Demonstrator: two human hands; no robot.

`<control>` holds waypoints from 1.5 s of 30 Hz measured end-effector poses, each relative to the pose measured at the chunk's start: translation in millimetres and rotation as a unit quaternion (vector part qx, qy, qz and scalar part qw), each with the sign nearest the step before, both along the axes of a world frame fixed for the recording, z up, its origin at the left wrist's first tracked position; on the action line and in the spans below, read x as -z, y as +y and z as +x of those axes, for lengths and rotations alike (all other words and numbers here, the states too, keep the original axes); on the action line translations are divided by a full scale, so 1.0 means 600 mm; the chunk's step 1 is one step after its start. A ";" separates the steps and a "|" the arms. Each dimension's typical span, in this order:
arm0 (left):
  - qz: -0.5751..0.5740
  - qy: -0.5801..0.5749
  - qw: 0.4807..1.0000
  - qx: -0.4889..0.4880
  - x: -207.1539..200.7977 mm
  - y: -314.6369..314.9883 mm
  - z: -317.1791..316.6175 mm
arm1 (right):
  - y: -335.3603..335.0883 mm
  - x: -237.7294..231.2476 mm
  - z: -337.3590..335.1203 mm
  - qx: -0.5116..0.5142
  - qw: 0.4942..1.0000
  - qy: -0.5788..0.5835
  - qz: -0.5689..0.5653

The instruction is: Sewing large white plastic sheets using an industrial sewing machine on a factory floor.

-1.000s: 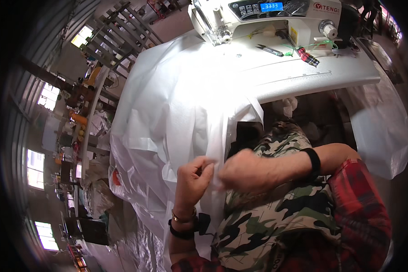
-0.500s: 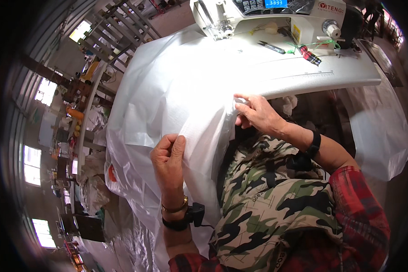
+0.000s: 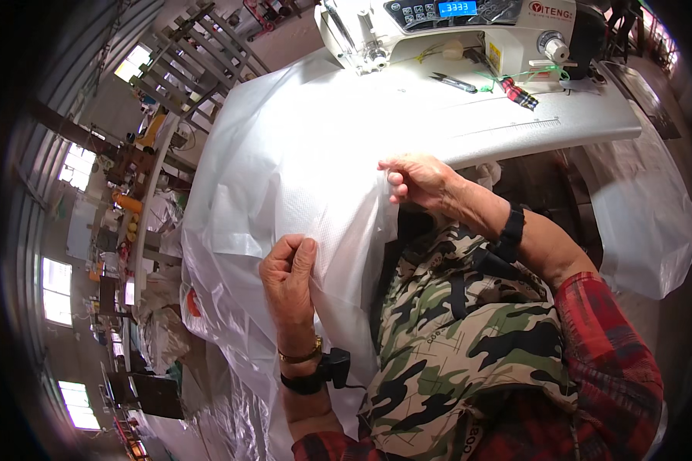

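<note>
A large sheet of white, woven-looking plastic (image 3: 238, 200) drapes over the sewing table and down across my left side. My left hand (image 3: 288, 273) pinches it between thumb and fingers, holding up a fold. At the sheet's right edge, close to the table's front rim, my right hand (image 3: 417, 180) has its fingers closed on the material. Beyond both hands stands a white sewing machine (image 3: 507, 31) with a lit blue display. The machine's needle area (image 3: 375, 58) lies past the sheet, which does not reach under it as far as I can see.
On the machine bed lie dark thread snips (image 3: 454, 82) and a plaid cloth scrap (image 3: 520, 93) with green thread. Translucent plastic (image 3: 650, 223) hangs off the table's right end. A grey slatted metal frame (image 3: 200, 58) stands at the far left, beside a cluttered bench (image 3: 150, 184).
My right hand has shifted slightly left, its fingers curling tighter at the sheet's edge. My left hand keeps its pinch, sitting a little lower. The whole view has tilted slightly.
</note>
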State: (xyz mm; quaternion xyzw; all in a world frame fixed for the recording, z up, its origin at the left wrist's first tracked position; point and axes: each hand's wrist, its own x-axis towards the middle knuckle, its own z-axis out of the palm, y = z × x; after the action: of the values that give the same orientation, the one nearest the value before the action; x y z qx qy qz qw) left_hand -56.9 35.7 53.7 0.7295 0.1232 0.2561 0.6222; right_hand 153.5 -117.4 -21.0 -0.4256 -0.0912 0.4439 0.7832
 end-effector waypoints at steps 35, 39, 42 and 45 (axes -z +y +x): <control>0.087 0.149 0.965 0.200 0.095 -0.075 -0.018 | -0.092 -0.071 -0.184 -0.211 0.649 -0.717 -0.141; 0.012 0.127 0.972 0.197 0.107 -0.072 -0.019 | -0.089 -0.075 -0.188 -0.229 0.627 -0.733 -0.127; -0.026 0.128 0.975 0.182 0.117 -0.061 -0.024 | -0.082 -0.069 -0.185 -0.266 0.617 -0.730 -0.126; -0.081 0.114 0.975 0.174 0.101 -0.075 -0.014 | -0.075 -0.048 -0.187 -0.255 0.569 -0.778 -0.080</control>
State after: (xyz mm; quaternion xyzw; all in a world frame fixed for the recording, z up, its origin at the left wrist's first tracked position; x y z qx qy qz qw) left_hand -65.4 -9.2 -7.2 0.7114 0.0853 0.0481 0.6959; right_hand 41.2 -162.6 7.7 -0.6272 -0.7339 0.1282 0.2272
